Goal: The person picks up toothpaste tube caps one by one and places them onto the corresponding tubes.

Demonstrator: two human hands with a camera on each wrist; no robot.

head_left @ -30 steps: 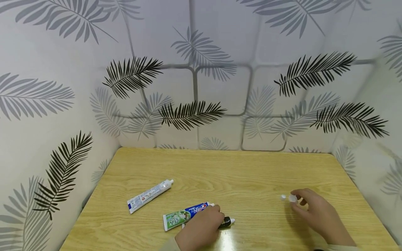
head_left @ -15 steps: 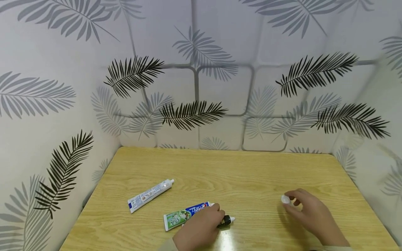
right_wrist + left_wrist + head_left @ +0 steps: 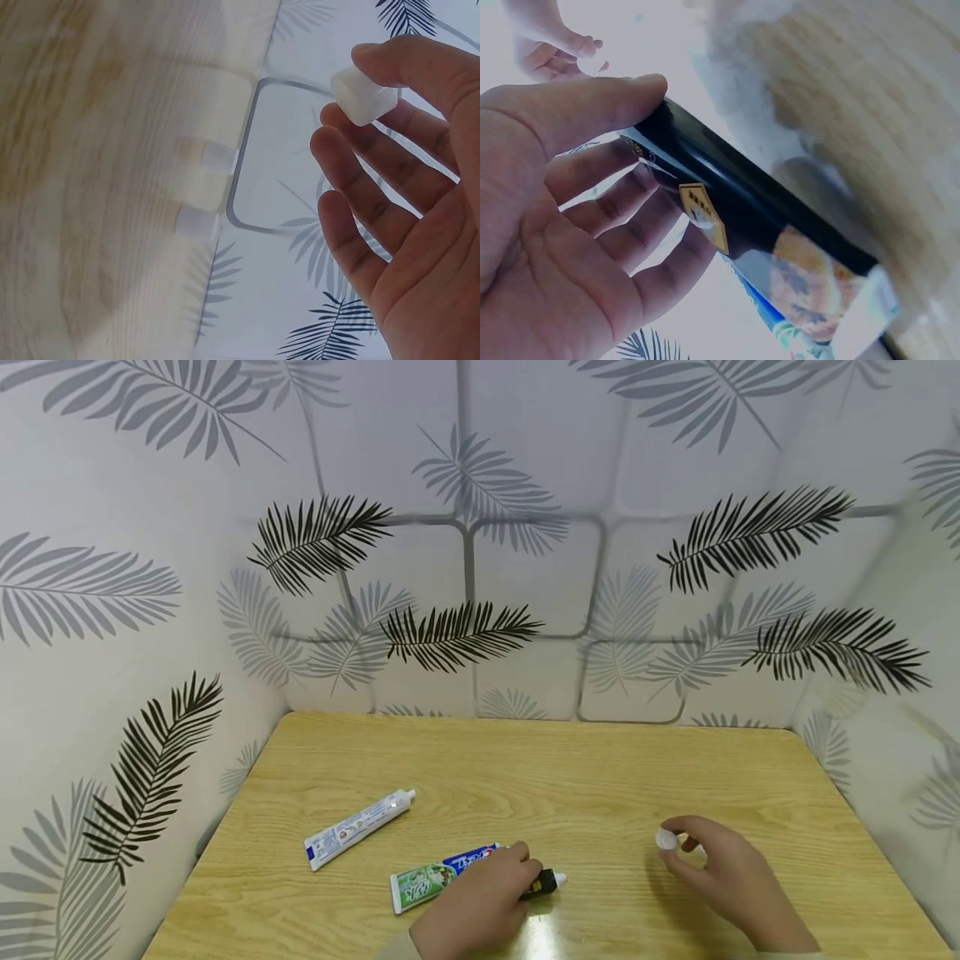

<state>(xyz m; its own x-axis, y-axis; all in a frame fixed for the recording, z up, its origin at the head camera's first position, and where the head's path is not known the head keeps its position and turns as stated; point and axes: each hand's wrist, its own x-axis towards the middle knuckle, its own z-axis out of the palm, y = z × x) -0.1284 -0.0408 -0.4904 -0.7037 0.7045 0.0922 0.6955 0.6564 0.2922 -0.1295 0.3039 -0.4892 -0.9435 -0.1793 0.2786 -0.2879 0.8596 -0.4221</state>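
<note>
My left hand [image 3: 480, 902] grips a black toothpaste tube [image 3: 727, 180] near its neck, thumb on one side and fingers on the other. The tube's bare white nozzle [image 3: 560, 878] points right, past my fingers. Part of a green and blue toothpaste tube [image 3: 423, 883] shows beyond that hand, lying on the table. To the right, my right hand [image 3: 723, 877] pinches a white cap [image 3: 666, 839] between thumb and fingertips, above the table. The remaining fingers are spread and loosely bent in the right wrist view.
A white toothpaste tube [image 3: 360, 828] without a cap lies at the left on the wooden table [image 3: 525, 768]. Two small white caps [image 3: 197, 223] stand on the table in the right wrist view. Patterned walls [image 3: 525, 568] rise behind the table and at both sides.
My right hand has moved left with the white cap, closer to the black tube. My left hand keeps its grip, and the nozzle has shifted slightly right and up.
</note>
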